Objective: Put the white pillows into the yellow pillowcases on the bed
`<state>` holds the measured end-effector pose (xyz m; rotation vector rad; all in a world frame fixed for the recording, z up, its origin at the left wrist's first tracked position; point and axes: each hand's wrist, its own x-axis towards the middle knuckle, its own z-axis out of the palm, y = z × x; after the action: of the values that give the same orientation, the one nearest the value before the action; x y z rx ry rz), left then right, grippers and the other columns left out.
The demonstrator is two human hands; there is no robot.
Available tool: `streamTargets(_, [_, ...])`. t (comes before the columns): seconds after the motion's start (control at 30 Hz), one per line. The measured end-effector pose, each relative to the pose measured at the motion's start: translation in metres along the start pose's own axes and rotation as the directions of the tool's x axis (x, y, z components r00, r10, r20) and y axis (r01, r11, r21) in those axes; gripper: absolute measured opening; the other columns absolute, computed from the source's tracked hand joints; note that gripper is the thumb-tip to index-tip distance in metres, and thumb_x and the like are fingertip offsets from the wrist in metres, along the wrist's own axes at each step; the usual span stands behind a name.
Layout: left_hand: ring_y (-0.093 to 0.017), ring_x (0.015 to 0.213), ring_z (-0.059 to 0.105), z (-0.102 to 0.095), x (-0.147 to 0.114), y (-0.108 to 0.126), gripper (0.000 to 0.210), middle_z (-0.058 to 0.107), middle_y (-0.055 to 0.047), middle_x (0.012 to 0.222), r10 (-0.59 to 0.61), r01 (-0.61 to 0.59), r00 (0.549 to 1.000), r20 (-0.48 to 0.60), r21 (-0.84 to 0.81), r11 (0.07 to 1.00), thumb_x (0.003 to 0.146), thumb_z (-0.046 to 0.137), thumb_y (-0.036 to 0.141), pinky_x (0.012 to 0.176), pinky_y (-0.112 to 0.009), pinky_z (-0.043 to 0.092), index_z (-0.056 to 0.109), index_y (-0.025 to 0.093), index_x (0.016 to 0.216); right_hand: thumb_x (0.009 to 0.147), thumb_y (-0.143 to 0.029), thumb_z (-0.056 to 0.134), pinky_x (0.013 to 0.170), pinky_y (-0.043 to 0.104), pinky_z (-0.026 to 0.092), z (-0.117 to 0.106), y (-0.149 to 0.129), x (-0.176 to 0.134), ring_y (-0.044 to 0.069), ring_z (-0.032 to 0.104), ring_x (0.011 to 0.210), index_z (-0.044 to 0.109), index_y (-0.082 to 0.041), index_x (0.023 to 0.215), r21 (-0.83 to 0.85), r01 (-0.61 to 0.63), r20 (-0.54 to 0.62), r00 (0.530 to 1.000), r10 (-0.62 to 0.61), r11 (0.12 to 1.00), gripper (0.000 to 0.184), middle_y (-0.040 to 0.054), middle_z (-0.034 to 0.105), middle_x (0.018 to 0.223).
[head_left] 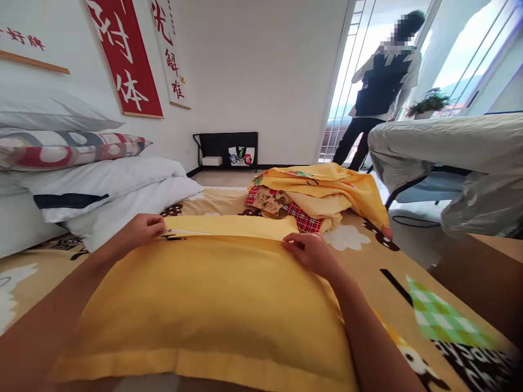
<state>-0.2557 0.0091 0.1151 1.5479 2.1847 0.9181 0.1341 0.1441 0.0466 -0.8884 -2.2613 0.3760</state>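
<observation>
On the bed (351,267), right in front of the person, a plump yellow pillowcase (220,294) lies with its plain frilled border toward the body and its zip (192,232) along the far edge. The left hand (143,231) pinches the cloth by the metal pull at the left end of that zip; the right hand (314,253) has thumb and fingers closed on the same edge farther right. From where I stand, the filling looks to be done: the case bulges evenly and no stuffing pokes out. The edge between the hands seems the unfinished part, since a flap lies loose beyond the seam; how much of the zip is fastened I cannot tell.

Just past that flap sits a heap of yellow cloth (339,185), with a red checked piece (304,218) showing under it. It crowds the far side a little, near the right hand, but nothing covers the zip. To the left, white pillows (134,182) are piled with a patterned pillow (81,148) among them. A cardboard box (478,283) stands off to the right, and another person (384,81) is by the window, well apart from the work.
</observation>
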Motion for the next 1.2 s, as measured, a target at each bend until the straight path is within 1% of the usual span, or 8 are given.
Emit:
streamTargets(0.2, [-0.015, 0.066, 0.050, -0.033, -0.014, -0.046, 0.038, 0.055, 0.000, 0.065, 0.053, -0.051, 0.998, -0.042, 0.057, 0.997, 0.068, 0.053, 0.055, 0.060, -0.022, 0.036, 0.056, 0.018, 0.063, 0.089, -0.039, 0.050, 0.060, 0.026, 0.041, 0.002, 0.001, -0.001, 0.014, 0.057, 0.062, 0.068, -0.022, 0.079, -0.137, 0.093, 0.008, 0.996, -0.093, 0.986, 0.026, 0.0024, 0.067, 0.075])
streamTargets(0.43, [-0.017, 0.070, 0.051, -0.051, -0.013, -0.085, 0.034, 0.055, 0.000, 0.065, 0.158, -0.145, 0.983, -0.097, 0.132, 0.981, 0.073, 0.047, 0.050, 0.066, -0.025, 0.038, 0.054, 0.018, 0.063, 0.090, -0.034, 0.047, 0.086, 0.037, 0.050, 0.018, -0.008, -0.002, 0.022, 0.059, 0.103, 0.066, -0.026, 0.107, -0.223, 0.267, -0.041, 0.958, -0.283, 0.937, 0.027, 0.0079, 0.064, 0.112])
streamTargets(0.6, [-0.015, 0.062, 0.045, -0.055, -0.014, -0.112, 0.030, 0.047, 0.002, 0.058, 0.115, -0.099, 0.973, -0.203, 0.084, 0.991, 0.071, 0.041, 0.046, 0.061, -0.026, 0.034, 0.044, 0.019, 0.058, 0.087, -0.038, 0.045, 0.084, 0.035, 0.055, 0.034, 0.010, -0.006, 0.023, 0.064, 0.100, 0.069, -0.022, 0.103, -0.072, 0.180, -0.082, 0.979, -0.186, 0.981, 0.033, 0.0090, 0.068, 0.108])
streamTargets(0.73, [-0.020, 0.082, 0.055, -0.058, -0.015, -0.125, 0.027, 0.063, -0.002, 0.077, 0.160, -0.146, 0.951, -0.265, 0.069, 0.987, 0.073, 0.040, 0.041, 0.080, -0.031, 0.038, 0.051, 0.019, 0.063, 0.080, -0.046, 0.050, 0.080, 0.034, 0.057, 0.035, 0.018, -0.009, 0.025, 0.067, 0.095, 0.071, -0.020, 0.091, -0.026, 0.027, -0.115, 0.993, -0.030, 0.999, 0.036, 0.0095, 0.071, 0.102])
streamTargets(0.9, [-0.022, 0.096, 0.057, -0.058, -0.017, -0.145, 0.022, 0.066, -0.004, 0.091, 0.138, -0.115, 0.943, -0.302, 0.092, 0.989, 0.071, 0.045, 0.034, 0.092, -0.038, 0.035, 0.050, 0.018, 0.056, 0.076, -0.050, 0.049, 0.081, 0.036, 0.058, 0.035, 0.014, -0.024, 0.027, 0.069, 0.093, 0.070, -0.019, 0.084, -0.058, -0.029, -0.154, 0.988, 0.020, 0.998, 0.038, 0.0080, 0.073, 0.097])
streamTargets(1.07, [-0.025, 0.106, 0.055, -0.057, -0.024, -0.139, 0.017, 0.064, -0.007, 0.108, 0.077, -0.024, 0.870, -0.486, 0.115, 0.993, 0.076, 0.047, 0.026, 0.095, -0.045, 0.029, 0.053, 0.017, 0.063, 0.079, -0.050, 0.047, 0.083, 0.042, 0.057, 0.020, 0.018, -0.033, 0.030, 0.067, 0.100, 0.072, -0.021, 0.099, -0.165, -0.043, -0.123, 0.992, 0.023, 0.985, 0.043, 0.0079, 0.072, 0.106])
streamTargets(1.13, [-0.023, 0.101, 0.057, -0.060, -0.028, -0.129, 0.018, 0.065, -0.008, 0.106, 0.043, 0.006, 0.805, -0.592, 0.081, 0.997, 0.081, 0.044, 0.027, 0.095, -0.044, 0.031, 0.058, 0.018, 0.076, 0.078, -0.050, 0.049, 0.079, 0.042, 0.058, 0.008, 0.014, -0.029, 0.031, 0.067, 0.100, 0.071, -0.025, 0.106, -0.245, -0.045, -0.139, 0.990, 0.011, 0.968, 0.044, 0.0079, 0.071, 0.109])
streamTargets(1.2, [-0.022, 0.103, 0.058, -0.060, -0.030, -0.121, 0.024, 0.064, -0.007, 0.111, 0.086, -0.065, 0.799, -0.595, 0.057, 0.996, 0.085, 0.043, 0.034, 0.097, -0.042, 0.031, 0.059, 0.020, 0.097, 0.080, -0.052, 0.048, 0.084, 0.044, 0.055, 0.003, 0.003, -0.022, 0.031, 0.063, 0.108, 0.066, -0.027, 0.117, -0.300, -0.024, -0.188, 0.981, -0.034, 0.954, 0.048, 0.0072, 0.067, 0.118])
